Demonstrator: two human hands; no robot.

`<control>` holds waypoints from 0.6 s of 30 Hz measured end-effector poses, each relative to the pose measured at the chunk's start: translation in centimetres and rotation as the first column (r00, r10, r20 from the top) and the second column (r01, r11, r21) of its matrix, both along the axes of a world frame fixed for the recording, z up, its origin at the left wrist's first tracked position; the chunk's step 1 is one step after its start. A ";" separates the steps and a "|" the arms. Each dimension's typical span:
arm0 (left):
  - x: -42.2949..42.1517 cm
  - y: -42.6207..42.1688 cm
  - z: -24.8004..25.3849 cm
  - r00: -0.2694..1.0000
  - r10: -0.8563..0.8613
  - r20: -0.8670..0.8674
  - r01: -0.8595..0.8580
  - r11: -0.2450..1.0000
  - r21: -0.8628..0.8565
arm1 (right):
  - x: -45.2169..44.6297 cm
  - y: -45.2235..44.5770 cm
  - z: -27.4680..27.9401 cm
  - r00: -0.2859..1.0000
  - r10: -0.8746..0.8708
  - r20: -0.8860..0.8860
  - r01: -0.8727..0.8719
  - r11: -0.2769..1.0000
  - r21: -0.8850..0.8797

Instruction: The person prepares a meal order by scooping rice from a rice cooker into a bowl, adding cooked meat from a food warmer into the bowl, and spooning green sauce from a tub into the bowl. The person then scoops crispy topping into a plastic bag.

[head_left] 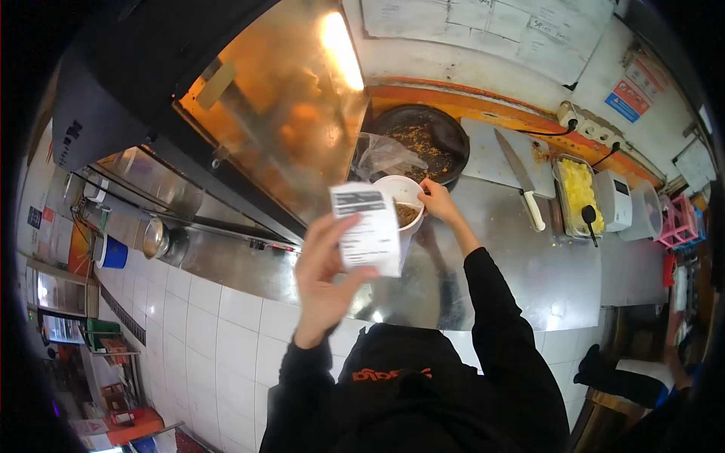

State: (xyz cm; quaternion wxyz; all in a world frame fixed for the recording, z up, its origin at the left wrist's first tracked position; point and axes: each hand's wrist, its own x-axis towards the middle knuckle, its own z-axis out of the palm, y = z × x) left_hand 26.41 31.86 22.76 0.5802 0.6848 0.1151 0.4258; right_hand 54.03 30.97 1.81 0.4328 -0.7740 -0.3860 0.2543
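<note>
Two bare hands are at work: the left hand [321,264] has its grip closed on a white printed paper slip [370,238], while the right hand [438,202] pinches the rim of a white round tub [393,184] of brown food, over a shiny steel tabletop [502,272]. White square floor tiles [238,306] run along its front. Beyond the tub are a crumb-strewn round black pan [456,149] and a pale cutting board [483,155] bearing a white-handled steel knife [517,164]. A lit glass-fronted cabinet [276,102] stands left; behind, an off-white wall [445,57] carries an orange band.
</note>
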 end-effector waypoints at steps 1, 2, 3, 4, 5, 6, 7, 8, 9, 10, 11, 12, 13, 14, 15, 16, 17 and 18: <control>0.8 -0.6 -0.5 0.999 -0.037 -0.002 0.037 0.999 -0.011 | -0.3 -0.5 0.4 0.994 -0.020 -0.105 0.028 0.997 0.075; 1.5 -1.2 -0.9 0.997 -0.075 -0.004 0.074 0.997 -0.025 | -0.2 -1.2 0.8 0.977 -0.034 -0.209 0.065 0.988 0.143; 2.3 -1.9 -0.9 0.996 -0.089 0.014 0.090 0.994 -0.064 | 0.1 -1.8 0.9 0.958 -0.034 -0.283 0.091 0.977 0.191; 2.9 -2.5 -1.0 0.994 -0.106 0.017 0.107 0.992 -0.070 | 0.5 -2.7 0.9 0.958 -0.051 -0.281 0.107 0.977 0.185; 3.6 -3.1 -1.1 0.993 -0.120 0.021 0.121 0.990 -0.070 | 0.9 -3.9 0.9 0.935 -0.073 -0.347 0.168 0.953 0.252; 4.4 -3.7 -1.2 0.991 -0.134 0.026 0.136 0.988 -0.070 | 1.2 -5.2 1.5 0.907 -0.089 -0.411 0.232 0.921 0.314; 5.3 -4.4 -0.9 0.986 -0.161 0.036 0.163 0.984 -0.071 | 1.8 -6.6 2.1 0.876 -0.120 -0.468 0.280 0.915 0.290; 6.2 -5.0 -1.1 0.983 -0.177 0.042 0.179 0.981 -0.074 | 2.6 -8.3 2.2 0.876 -0.136 -0.463 0.293 0.912 0.287; 7.0 -5.7 -1.2 0.978 -0.208 0.035 0.210 0.973 -0.100 | 3.6 -10.3 2.2 0.901 -0.175 -0.396 0.308 0.903 0.300; 7.9 -6.4 -1.4 0.971 -0.238 0.028 0.239 0.963 -0.125 | 4.3 -12.2 2.4 0.920 -0.214 -0.328 0.320 0.894 0.313; 8.8 -7.1 -1.5 0.961 -0.274 0.026 0.275 0.951 -0.140 | 4.9 -14.4 2.6 0.907 -0.251 -0.339 0.354 0.890 0.288; 9.8 -7.9 -1.7 0.958 -0.286 0.030 0.287 0.946 -0.148 | 5.5 -16.5 2.2 0.904 -0.265 -0.335 0.364 0.888 0.281; 10.8 -8.7 -1.8 0.951 -0.307 0.021 0.307 0.941 -0.146 | 6.2 -18.8 1.5 0.892 -0.298 -0.340 0.392 0.884 0.253; 12.0 -9.7 -2.0 0.944 -0.328 0.014 0.327 0.934 -0.142 | 7.0 -21.2 0.9 0.880 -0.331 -0.341 0.418 0.880 0.226; 13.1 -10.6 -2.3 0.941 -0.339 0.019 0.337 0.929 -0.154 | 7.8 -23.7 -0.1 0.876 -0.345 -0.336 0.428 0.878 0.215; 14.3 -11.6 -2.8 0.939 -0.344 0.007 0.342 0.932 -0.120 | 8.6 -26.1 -1.1 0.871 -0.364 -0.329 0.436 0.883 0.176; 15.6 -12.5 -3.1 0.938 -0.347 -0.005 0.345 0.935 -0.085 | 9.4 -28.4 -2.1 0.866 -0.381 -0.322 0.442 0.887 0.138; 16.9 -13.6 -3.3 0.936 -0.353 -0.001 0.351 0.932 -0.094 | 10.0 -30.5 -2.3 0.864 -0.390 -0.318 0.447 0.885 0.129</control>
